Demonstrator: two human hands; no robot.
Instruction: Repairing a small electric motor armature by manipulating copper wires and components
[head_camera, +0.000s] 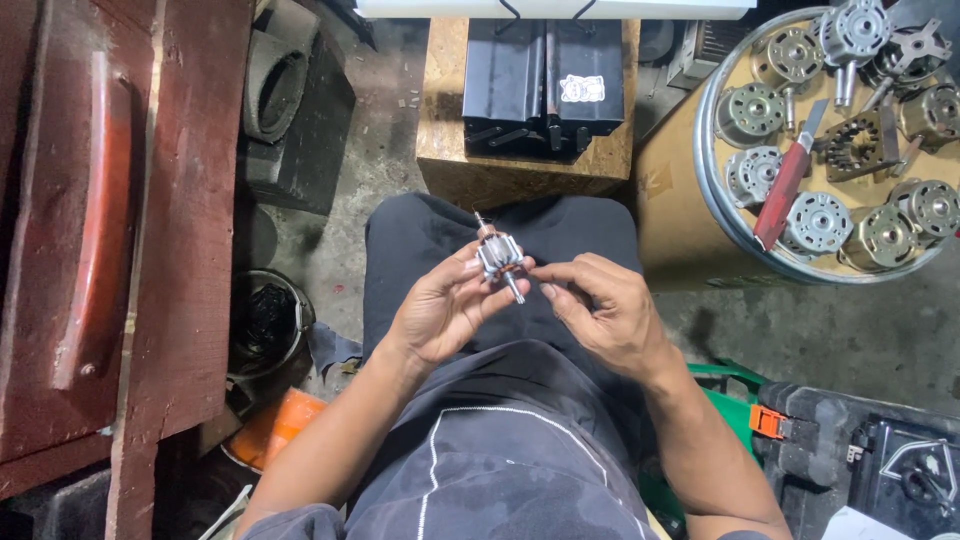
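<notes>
Over the lap, left hand (445, 305) and right hand (600, 310) pinch one motor rotor (497, 260).

- To my right, a round tray (712, 190) with a metal rim holds small silver motor parts (818, 222) and a red-handled knife (783, 190).
- Ahead of me, a chipboard block (445, 150) carries a black metal case (545, 85).
- Grey concrete floor (850, 330) lies beneath both.

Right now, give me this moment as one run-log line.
left hand: holds motor rotor | right hand: fingertips at rotor shaft | location: over lap | nearby: round tray of motors, red-handled tool
</notes>
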